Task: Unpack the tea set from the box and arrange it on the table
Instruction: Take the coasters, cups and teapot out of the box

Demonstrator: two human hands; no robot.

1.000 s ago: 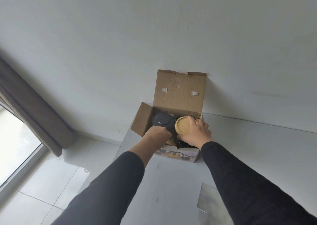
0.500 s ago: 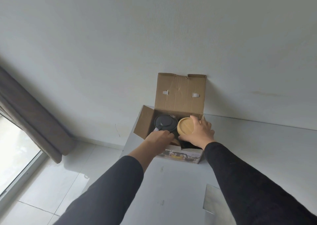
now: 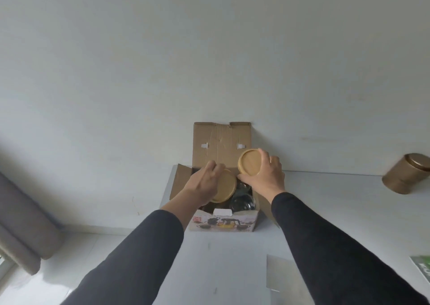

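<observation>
An open cardboard box (image 3: 222, 141) stands on the white table (image 3: 232, 258) against the wall, lid flap upright. My right hand (image 3: 265, 176) grips a round wooden disc (image 3: 250, 161) lifted above the box's right side. My left hand (image 3: 204, 183) holds a second wooden disc (image 3: 226, 186) over the box's left half. Glass pieces (image 3: 243, 201) show inside the box below the discs. The box front (image 3: 223, 222) carries a picture of the tea set.
A brown round tin (image 3: 406, 176) sits on the table at the far right. A flat shiny sheet (image 3: 279, 274) lies near the front, a green printed item (image 3: 422, 265) at the right edge. A grey curtain (image 3: 21, 223) hangs at the left beyond the table's edge.
My right hand has lifted its wooden disc out of the box. My left hand left the dark lidded piece and now holds a second wooden disc. The view shifted right, revealing the tin.
</observation>
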